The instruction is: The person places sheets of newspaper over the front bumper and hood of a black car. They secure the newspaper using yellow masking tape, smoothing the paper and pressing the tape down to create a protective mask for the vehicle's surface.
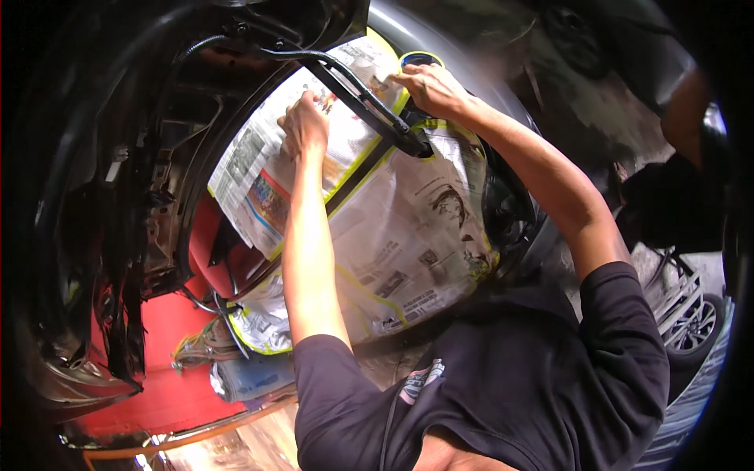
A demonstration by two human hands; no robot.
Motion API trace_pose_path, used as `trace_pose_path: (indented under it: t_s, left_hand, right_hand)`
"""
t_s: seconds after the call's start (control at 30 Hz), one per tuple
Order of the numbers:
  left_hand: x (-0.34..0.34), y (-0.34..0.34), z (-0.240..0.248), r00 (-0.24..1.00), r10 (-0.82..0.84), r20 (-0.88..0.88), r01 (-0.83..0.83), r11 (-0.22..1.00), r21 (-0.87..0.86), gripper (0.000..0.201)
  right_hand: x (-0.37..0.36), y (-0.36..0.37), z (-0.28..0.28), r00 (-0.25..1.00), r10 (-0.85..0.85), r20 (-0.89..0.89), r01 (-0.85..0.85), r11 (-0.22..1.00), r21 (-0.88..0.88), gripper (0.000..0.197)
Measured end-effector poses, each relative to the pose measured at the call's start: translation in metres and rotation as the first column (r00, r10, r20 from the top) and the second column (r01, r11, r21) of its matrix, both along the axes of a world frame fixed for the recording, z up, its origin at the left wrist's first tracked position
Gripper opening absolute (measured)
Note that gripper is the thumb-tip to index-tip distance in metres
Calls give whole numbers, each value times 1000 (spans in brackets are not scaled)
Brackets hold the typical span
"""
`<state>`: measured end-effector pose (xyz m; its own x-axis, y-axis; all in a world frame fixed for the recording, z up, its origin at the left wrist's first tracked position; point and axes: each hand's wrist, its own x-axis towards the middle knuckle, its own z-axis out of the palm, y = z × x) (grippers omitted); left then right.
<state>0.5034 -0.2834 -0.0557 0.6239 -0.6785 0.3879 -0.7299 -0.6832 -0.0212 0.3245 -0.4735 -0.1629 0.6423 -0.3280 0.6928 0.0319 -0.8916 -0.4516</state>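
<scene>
The person wears a black short-sleeved T-shirt [518, 369], its cloth matte and softly creased across the chest, with a rounded neckline [463, 436] bordered by a band of the same dark colour. There are 2 loose, plain sleeves: the left sleeve [334, 392] and the right sleeve [616, 314], each leaving the forearm bare. On the left of the chest sits 1 small printed graphic [422, 381] in white, pink and pale blue, its details too small to tell. A thin dark line, perhaps 1 cord, runs down the shirt beside it. Both hands [306, 129] are bare.
</scene>
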Motion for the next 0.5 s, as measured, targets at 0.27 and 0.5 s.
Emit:
trace_pose_path:
  t_s: [0.27, 0.5]
  left_hand:
    - [-30, 26, -3, 856, -433, 283, 517, 749, -415, 18]
    - [-87, 14, -36, 676, -624, -392, 106, 608, -787, 20]
  right_hand:
    - [-99, 43, 35, 918, 44, 394, -325, 652, 685, 45]
    - [-112, 53, 32, 963, -48, 264, -185, 591, 785, 32]
